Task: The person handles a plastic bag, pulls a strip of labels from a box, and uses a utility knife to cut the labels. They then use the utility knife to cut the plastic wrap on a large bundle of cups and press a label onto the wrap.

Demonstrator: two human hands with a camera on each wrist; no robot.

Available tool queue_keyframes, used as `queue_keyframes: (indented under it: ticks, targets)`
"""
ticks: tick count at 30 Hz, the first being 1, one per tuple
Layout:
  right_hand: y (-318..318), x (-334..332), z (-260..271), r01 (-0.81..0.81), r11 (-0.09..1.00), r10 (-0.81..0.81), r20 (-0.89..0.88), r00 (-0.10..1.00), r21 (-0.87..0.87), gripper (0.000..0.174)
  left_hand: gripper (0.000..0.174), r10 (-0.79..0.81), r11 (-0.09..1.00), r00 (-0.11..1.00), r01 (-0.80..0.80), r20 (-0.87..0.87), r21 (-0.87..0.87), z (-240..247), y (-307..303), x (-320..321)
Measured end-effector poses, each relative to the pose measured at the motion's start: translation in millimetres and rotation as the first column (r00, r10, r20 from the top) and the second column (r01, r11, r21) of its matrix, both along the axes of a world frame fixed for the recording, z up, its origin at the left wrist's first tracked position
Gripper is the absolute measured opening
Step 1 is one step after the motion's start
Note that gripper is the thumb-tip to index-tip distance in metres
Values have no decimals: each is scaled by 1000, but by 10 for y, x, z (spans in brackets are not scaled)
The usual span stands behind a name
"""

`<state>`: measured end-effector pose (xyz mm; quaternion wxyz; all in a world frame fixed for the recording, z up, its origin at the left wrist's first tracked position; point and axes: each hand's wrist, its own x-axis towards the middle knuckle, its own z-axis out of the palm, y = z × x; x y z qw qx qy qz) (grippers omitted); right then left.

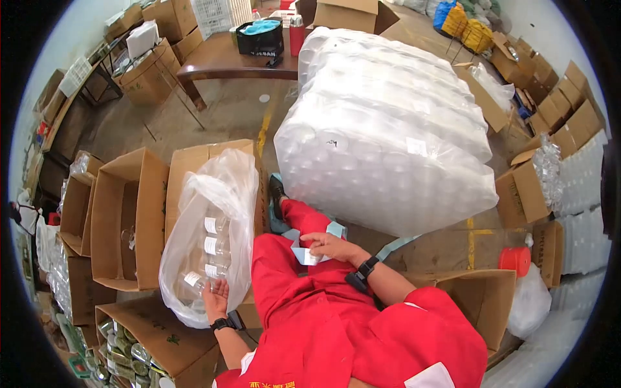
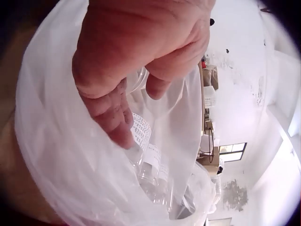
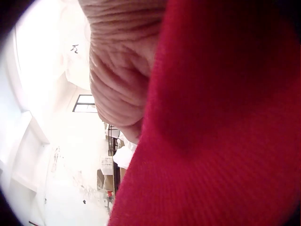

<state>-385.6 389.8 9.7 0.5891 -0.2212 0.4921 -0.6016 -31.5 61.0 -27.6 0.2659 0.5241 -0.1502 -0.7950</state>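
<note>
In the head view my left hand (image 1: 217, 299) lies palm up with loosely extended fingers at the near edge of a clear plastic bag (image 1: 173, 258). Its fingertips are beside a clear labelled bottle (image 1: 194, 280); several more labelled bottles (image 1: 215, 246) lie in a row beyond. The left wrist view has the hand (image 2: 136, 61) over the bag opening, fingers against a bottle's white label (image 2: 140, 132). Over the red-clad thigh, my right hand (image 1: 331, 247) pinches a pale blue strip with white labels (image 1: 304, 256). A red sleeve hides the right hand's (image 3: 122, 75) fingers in the right wrist view.
A large wrapped stack of clear containers (image 1: 381, 136) stands ahead. An open carton (image 1: 123, 220) stands left of the bag, and a box of filled jars (image 1: 162, 336) nearer. Another open carton (image 1: 482, 304) and a red lid (image 1: 515, 260) are on the right.
</note>
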Motion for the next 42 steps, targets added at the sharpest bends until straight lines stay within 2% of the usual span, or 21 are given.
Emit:
queue_keyframes:
  ticks: [3,8,10,11,13,14,16,18,21,23,24,27,29,30,32,36,38,39,40,41,42]
  targets:
    - [-40,51,28,19,1000,-19,25,1000,14,59,38,-42,999,999,41,28,35,88,116,-142]
    - [-28,-33,9,-31,999,33,-34,999,41,59,37,-129,985,984,141,121,-97,-402,128,-190]
    - [-23,-2,20,32,999,-33,10,999,31,60,39,-196,980,972,199,128,-9,-501,167,-88]
    - [-25,-8,14,22,997,-21,-27,999,73,61,61,-193,979,976,198,102,-45,-523,241,-40]
    - [-12,-56,-11,10,999,-10,8,1000,48,58,80,-219,954,949,257,228,-155,-384,470,-137]
    - [-31,-14,61,88,992,-92,42,995,94,55,90,-245,942,961,267,128,-205,-477,470,-128]
    - [-58,-37,71,89,989,-83,-58,995,122,55,89,-148,966,972,182,180,-186,-649,394,-160]
    - [-33,-83,37,39,995,-35,-50,998,96,55,79,-29,971,968,86,249,-221,-425,410,-303]
    - [-17,-80,90,34,997,-32,-29,999,73,57,72,18,962,973,45,229,-269,-202,357,-332]
    - [-43,-73,132,40,997,-39,-3,999,60,58,61,95,972,996,-93,-1,-215,-150,302,-345]
    - [-46,-68,142,42,997,-41,-8,999,64,58,61,93,972,996,-90,4,-216,-212,265,-311]
    - [-36,-70,129,46,996,-45,-15,999,76,58,49,164,976,963,-190,-212,-105,-502,108,-115]
    - [-44,-77,126,45,996,-43,-19,999,82,58,41,257,965,844,-249,-470,81,-544,10,-13]
    - [-46,-77,127,43,996,-41,-26,999,83,58,41,258,965,844,-250,-471,82,-464,41,-42]
    - [-48,-83,127,41,996,-38,-35,999,84,58,39,219,934,895,-307,-388,-181,-143,135,-156]
    - [-42,-82,123,44,996,-43,-13,999,74,58,43,286,933,862,-351,-419,-84,23,130,-199]
    - [-42,-76,125,44,996,-44,-10,999,75,58,54,298,870,882,-408,-366,-275,32,163,-286]
    - [-48,-76,117,47,996,-47,-7,999,73,58,54,293,871,883,-405,-367,-277,76,169,-366]
    - [-44,-80,115,49,996,-49,-5,999,73,59,60,197,828,979,-199,-60,-524,121,190,-460]
    - [-34,-96,114,51,996,-51,-7,999,73,59,66,151,738,951,73,269,-671,154,218,-575]
    - [-45,-93,117,53,995,-53,-5,999,80,59,66,151,738,951,73,269,-671,83,205,-653]
